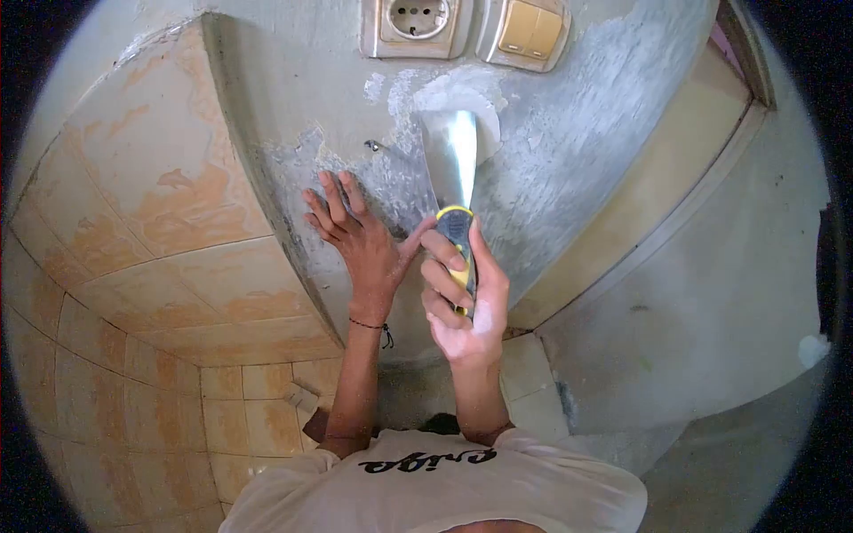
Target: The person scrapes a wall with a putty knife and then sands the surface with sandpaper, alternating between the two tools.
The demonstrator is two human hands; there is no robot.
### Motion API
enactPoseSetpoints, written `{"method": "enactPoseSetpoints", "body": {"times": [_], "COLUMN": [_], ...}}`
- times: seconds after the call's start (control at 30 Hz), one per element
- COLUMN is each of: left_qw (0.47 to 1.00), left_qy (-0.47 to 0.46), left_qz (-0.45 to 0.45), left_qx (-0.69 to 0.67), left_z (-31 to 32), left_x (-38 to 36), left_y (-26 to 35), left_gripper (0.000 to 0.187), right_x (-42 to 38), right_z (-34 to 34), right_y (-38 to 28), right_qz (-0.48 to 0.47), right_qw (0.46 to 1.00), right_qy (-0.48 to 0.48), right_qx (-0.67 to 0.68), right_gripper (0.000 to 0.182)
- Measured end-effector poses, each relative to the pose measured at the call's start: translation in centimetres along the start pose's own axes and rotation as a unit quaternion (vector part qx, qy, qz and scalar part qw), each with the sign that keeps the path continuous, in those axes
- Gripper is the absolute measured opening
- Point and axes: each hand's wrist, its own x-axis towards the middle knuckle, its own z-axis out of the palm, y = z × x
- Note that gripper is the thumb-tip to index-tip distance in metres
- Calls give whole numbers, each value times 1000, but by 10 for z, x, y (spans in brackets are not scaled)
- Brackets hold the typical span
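My right hand (466,289) grips the black-and-yellow handle of a putty knife (451,160), its wide metal blade pointing up. The blade's tip overlaps a white patch (484,111) on the grey wall (533,169), just below the socket and switch. White powder coats the heel of my right palm. To the left, my left hand (360,235) lies with fingers spread against the wall, its thumb reaching toward the knife's handle. A thin dark cord bracelet circles that wrist. Above the left fingers, a small dark hole (372,145) marks the wall.
A power socket (416,18) and a double light switch (530,31) are mounted at the top. Orange-patterned tiles (169,186) cover the wall on the left, ending at a raised edge. On the right runs a pale door frame (640,195). Tiled floor (267,382) shows below.
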Motion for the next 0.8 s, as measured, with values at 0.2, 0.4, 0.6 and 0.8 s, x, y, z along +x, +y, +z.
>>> {"method": "enactPoseSetpoints", "body": {"times": [0.2,0.4,0.6,0.8], "left_qw": [1000,1000,1000,1000], "left_qy": [-8,-1,-1,-8], "left_qz": [-4,-6,-5,-3], "left_qx": [-7,-18,-21,-16], "left_z": [-6,-10,-9,-11], "left_x": [1,2,2,2], "left_y": [5,6,8,8], "left_gripper": [132,133,134,134], "right_x": [-2,-19,-23,-27], "right_z": [-3,-20,-24,-22], "right_y": [-10,-13,-8,-22], "right_qz": [-3,-142,-189,-86], "right_qw": [999,924,883,942], "right_qy": [0,94,127,-6], "right_qx": [-37,-344,-410,-324], "right_gripper": [41,48,35,48]}}
